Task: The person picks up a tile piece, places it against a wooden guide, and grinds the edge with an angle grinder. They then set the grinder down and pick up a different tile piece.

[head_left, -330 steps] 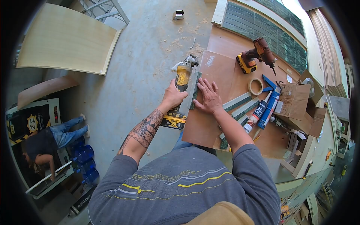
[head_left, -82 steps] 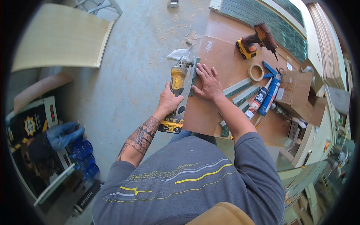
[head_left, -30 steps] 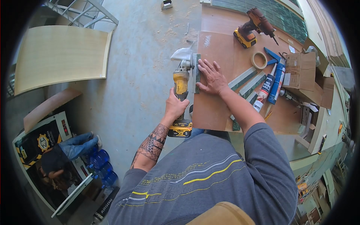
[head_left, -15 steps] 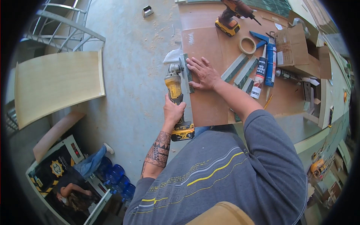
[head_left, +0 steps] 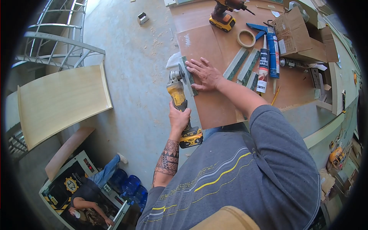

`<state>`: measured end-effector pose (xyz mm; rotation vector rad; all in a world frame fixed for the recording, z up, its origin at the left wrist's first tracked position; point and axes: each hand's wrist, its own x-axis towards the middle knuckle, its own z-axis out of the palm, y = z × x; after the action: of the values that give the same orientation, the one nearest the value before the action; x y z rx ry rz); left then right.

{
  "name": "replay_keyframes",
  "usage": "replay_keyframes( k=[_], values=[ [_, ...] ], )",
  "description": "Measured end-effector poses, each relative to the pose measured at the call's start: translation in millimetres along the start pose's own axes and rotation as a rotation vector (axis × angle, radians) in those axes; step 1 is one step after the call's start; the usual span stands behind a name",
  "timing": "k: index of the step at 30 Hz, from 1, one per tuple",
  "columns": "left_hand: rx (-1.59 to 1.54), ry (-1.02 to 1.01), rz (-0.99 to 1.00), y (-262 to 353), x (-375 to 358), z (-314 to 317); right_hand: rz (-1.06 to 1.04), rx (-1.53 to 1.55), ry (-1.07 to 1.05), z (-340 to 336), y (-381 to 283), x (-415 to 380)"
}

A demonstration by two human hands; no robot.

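Observation:
My left hand (head_left: 179,119) is closed around the body of a yellow and black cordless angle grinder (head_left: 177,94). The grinder's disc (head_left: 181,73) is up against the outer edge of a green and grey stone-look strip (head_left: 188,78); whether it touches cannot be told. That strip lies along the left edge of the brown board (head_left: 215,111). My right hand (head_left: 209,76) rests flat over the strip and the board, fingers stretched out and apart. To its right lie several similar strips (head_left: 235,64) beside a "No More Nails" tube (head_left: 263,69).
A blue caulking gun (head_left: 273,53), a tape roll (head_left: 245,38), a cordless drill (head_left: 222,19), a pencil (head_left: 275,96) and a cardboard box (head_left: 293,34) sit on the bench. Left stand a curved panel (head_left: 63,103) and a metal ladder (head_left: 57,42). Another person (head_left: 90,195) is at lower left.
The view has shifted and turned slightly. The grinder stays beside the strip in my left hand, and my right hand keeps its place on the strip.

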<state>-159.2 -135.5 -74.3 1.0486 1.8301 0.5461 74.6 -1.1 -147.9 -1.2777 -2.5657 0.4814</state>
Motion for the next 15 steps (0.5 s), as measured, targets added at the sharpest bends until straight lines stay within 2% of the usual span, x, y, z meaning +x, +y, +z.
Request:
replay_keyframes(
  k=[5, 10, 15],
  values=[
    [0.033, 0.052, 0.052, -4.5, -1.2, 2.1, 0.003, 0.008, -0.012, -1.7, -1.6, 0.7],
    [0.012, 0.010, -0.024, 7.2, -1.5, 0.8, -0.007, 0.036, 0.026, 0.6, -0.9, 0.4],
    [0.039, 0.022, -0.016, 2.9, -0.2, 2.8, -0.013, 0.034, 0.044, -0.2, -1.8, -0.1]
  ],
)
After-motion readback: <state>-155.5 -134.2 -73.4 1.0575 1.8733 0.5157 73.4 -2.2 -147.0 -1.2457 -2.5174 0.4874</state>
